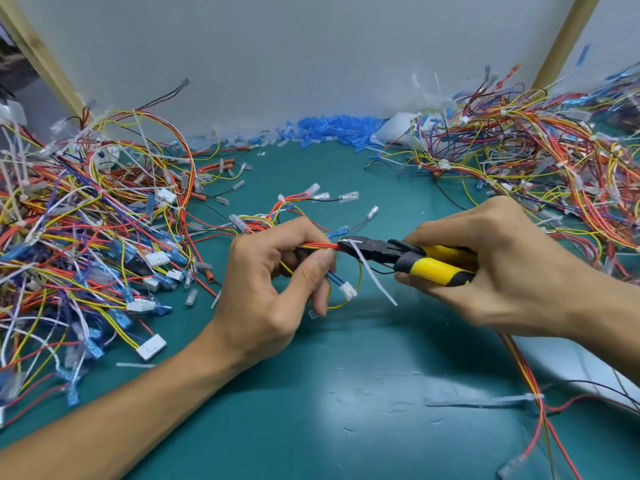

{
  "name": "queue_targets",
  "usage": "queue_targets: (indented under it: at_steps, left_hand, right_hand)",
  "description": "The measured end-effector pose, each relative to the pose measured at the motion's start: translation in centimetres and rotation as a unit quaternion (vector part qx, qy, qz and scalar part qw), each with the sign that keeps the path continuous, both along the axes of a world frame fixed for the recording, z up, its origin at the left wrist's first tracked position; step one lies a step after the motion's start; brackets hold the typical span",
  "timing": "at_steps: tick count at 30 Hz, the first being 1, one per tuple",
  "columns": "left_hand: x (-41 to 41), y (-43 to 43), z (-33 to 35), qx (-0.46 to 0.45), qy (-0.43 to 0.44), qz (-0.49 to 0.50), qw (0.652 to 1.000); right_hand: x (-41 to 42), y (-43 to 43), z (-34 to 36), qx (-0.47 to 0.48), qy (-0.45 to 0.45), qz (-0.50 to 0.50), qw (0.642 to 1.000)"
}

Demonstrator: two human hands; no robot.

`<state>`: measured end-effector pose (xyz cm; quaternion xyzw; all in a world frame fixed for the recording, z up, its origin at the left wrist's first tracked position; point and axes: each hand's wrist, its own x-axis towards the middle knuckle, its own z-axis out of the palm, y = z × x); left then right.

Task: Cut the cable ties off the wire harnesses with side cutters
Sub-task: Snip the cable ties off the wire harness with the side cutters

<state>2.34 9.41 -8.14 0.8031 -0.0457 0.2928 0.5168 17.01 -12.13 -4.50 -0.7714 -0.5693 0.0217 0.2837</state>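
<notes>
Both hands busy: left hand pinches the seemingly limp, light wire harness beside its stiffer cable tie; right hand grips side cutters.

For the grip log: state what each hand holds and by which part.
The left hand pinches a wire bundle just beside its white cable tie. The right hand grips the cutters by the yellow handles.

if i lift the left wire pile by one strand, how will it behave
Probably as a clump: harnesses in the left pile loop through each other. Likely floppy, since the wires sag in loose curves. Probably light: thin wires, small white connectors.
</notes>
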Motion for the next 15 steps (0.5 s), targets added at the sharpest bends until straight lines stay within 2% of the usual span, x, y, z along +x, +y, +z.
queue_targets:
  at_steps: [6, 11, 15]
  left_hand:
    - [0.14, 0.02, 0.02, -0.011, 0.003, 0.0, 1.0]
    - [0.25, -0.01, 0.03, -0.056, 0.003, 0.003, 0.998]
    - [0.35, 0.08, 0.03, -0.102, -0.002, -0.004, 0.995]
  right_hand:
    - [-0.58, 0.45, 0.09, 0.006, 0.015, -0.025, 1.0]
    - [-0.92, 0.73, 0.02, 0.046, 0.124, -0.079, 0.988]
    - [-0.81, 0.84, 0.47, 0.078, 0.175, -0.102, 0.976]
